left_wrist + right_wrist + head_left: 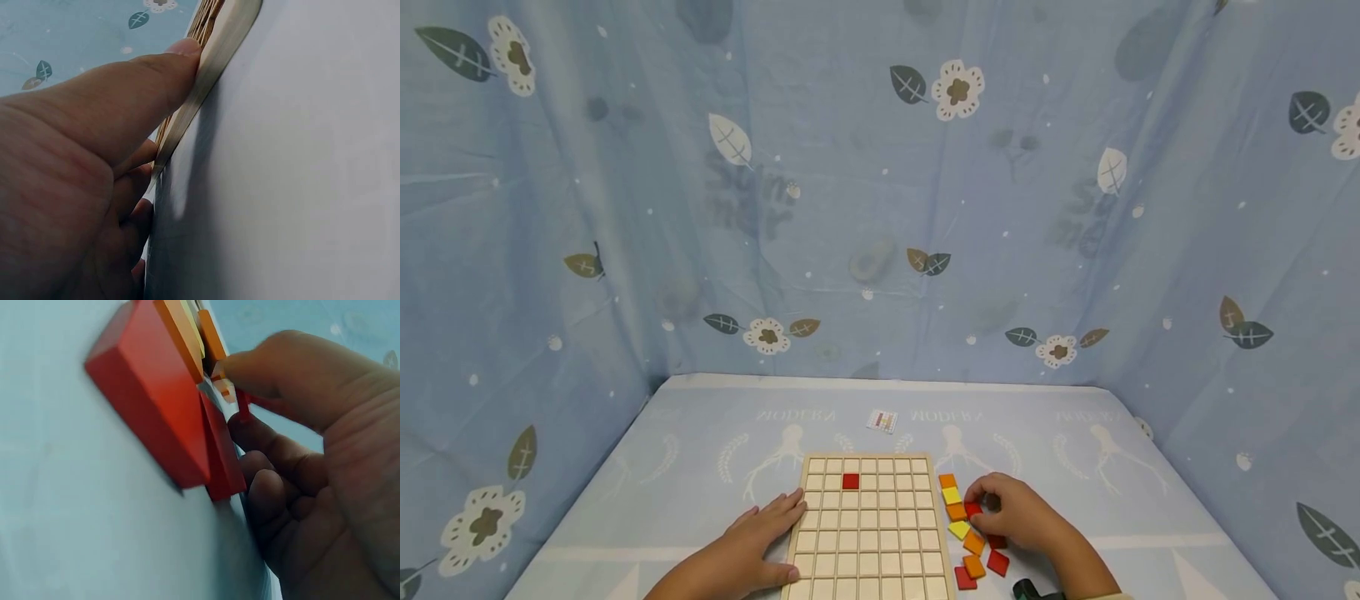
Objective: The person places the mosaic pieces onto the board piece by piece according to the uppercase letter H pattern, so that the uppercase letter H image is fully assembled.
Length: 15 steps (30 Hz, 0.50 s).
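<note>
A wooden grid board (859, 518) lies at the front middle of the table, one red tile (851, 482) in its second row from the back. My left hand (752, 546) rests along the board's left edge with fingers extended. In the left wrist view the thumb (150, 78) touches the board's side (212, 69). Right of the board, my right hand (1017, 512) pinches a small red tile (242, 404) between thumb and forefinger. Loose orange (973, 543), yellow (959, 530) and red tiles (997, 562) lie around that hand, some overlapping.
A small card (882, 421) printed with a coloured pattern lies behind the board. At the front edge, near the right forearm, is a black object (1028, 590), partly cut off. Blue patterned curtains (880, 208) enclose the table at the back and both sides.
</note>
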{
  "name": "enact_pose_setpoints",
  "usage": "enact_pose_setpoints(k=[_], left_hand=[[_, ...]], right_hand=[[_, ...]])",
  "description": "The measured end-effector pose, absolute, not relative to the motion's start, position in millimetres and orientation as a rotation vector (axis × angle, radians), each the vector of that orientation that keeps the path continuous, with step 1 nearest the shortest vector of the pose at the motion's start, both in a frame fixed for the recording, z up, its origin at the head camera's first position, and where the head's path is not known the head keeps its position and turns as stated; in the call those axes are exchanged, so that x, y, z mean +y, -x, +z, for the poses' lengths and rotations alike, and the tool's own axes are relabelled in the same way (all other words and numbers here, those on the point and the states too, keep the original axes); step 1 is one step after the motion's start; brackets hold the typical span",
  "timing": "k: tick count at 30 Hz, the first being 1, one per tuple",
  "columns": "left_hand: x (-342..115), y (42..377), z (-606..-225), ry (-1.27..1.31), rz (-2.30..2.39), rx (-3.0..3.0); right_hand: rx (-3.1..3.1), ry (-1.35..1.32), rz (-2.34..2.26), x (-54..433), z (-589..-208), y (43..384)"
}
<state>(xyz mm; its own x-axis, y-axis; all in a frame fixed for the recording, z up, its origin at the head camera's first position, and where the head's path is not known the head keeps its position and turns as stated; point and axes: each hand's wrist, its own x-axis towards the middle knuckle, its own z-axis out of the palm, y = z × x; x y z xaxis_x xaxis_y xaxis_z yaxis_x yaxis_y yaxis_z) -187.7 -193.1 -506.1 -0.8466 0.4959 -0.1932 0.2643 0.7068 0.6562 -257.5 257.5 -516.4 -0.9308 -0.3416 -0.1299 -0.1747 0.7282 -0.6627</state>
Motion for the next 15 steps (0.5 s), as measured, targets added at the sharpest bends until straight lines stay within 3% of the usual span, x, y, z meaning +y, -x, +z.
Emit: enact_pose_setpoints(k=[15], left_hand=[[-192.6,191.0,-506.7,-0.63,0.884,2.559]], right_hand=[[2.769,0.414,-1.124,232.0,-502.6,260.6]])
